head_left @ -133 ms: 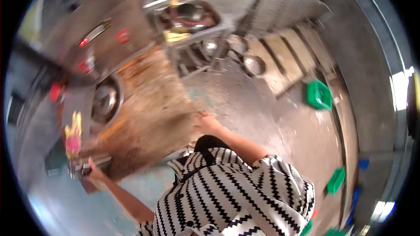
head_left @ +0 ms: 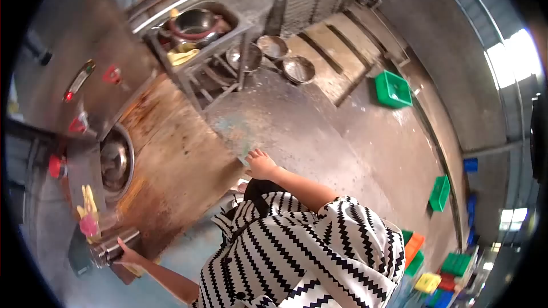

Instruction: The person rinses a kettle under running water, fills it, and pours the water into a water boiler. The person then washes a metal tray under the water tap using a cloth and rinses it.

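At the table's lower left corner my left hand (head_left: 129,254) is wrapped round a shiny metal cylinder-like container (head_left: 116,246), which lies tilted at the edge. My right hand (head_left: 261,163) hangs in front of my body beside the right edge of the wooden table (head_left: 182,154), fingers spread, holding nothing. A yellow and pink glove (head_left: 89,217) lies just above the metal container. Farther up the table's left side rests a large metal basin (head_left: 117,162).
A metal sink (head_left: 242,25) with bowls and a yellow cloth (head_left: 182,56) stands at the top. Round metal pans (head_left: 298,69) sit beside it on the floor. Green crates (head_left: 393,89) are at the right. A red-handled object (head_left: 79,81) lies at the upper left.
The view has turned, so the sink and table appear farther left and more crates show at the lower right. My left hand still grips the metal container.
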Available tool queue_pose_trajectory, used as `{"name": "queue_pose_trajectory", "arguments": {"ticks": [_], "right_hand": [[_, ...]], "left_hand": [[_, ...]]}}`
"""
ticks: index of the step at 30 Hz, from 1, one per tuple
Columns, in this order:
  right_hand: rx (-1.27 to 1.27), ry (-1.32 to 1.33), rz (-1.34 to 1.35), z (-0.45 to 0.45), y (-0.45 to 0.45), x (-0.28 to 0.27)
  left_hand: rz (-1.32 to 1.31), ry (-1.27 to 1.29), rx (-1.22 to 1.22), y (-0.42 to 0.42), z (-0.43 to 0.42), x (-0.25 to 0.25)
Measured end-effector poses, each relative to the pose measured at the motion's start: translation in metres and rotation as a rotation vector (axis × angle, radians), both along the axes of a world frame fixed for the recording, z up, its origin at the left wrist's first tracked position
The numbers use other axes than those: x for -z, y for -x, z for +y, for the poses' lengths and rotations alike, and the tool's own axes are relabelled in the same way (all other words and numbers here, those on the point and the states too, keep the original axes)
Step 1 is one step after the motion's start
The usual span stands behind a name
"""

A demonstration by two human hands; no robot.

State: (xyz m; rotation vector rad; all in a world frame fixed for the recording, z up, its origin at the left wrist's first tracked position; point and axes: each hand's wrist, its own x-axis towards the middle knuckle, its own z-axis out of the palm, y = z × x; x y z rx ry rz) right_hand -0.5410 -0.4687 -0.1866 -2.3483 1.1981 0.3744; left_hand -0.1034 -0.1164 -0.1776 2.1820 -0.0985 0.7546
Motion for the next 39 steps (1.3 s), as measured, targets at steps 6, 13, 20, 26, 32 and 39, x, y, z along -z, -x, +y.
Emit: {"name": "queue_pose_trajectory", "arguments": {"ticks": [6,13,20,26,32,39], "right_hand": [[0.269,-0.286,0.314,0.05,0.118,0.089],[0.374,-0.513,0.556,0.089,0.285,0.182],[0.469,-0.39,0.07,0.019,0.253,0.165],[0.439,-0.335,-0.163,-0.035,0.274,0.152],[0.43,-0.276,0.105,-0.051,0.441,0.222],[-0.206,-0.225,0.623,-0.036,0.556,0.288]], "left_hand": [[0.162,-0.205,-0.395,0.04,0.016,0.038],[-0.029,-0.207,0.408,0.196,-0.109,0.064],[0.092,-0.15,0.613,0.227,-0.182,0.039],[0.202,0.022,0.572,0.244,-0.267,0.02],[0.293,0.224,0.722,0.27,-0.395,0.002],[0.379,0.153,0.936,0.299,-0.501,0.01]]}}
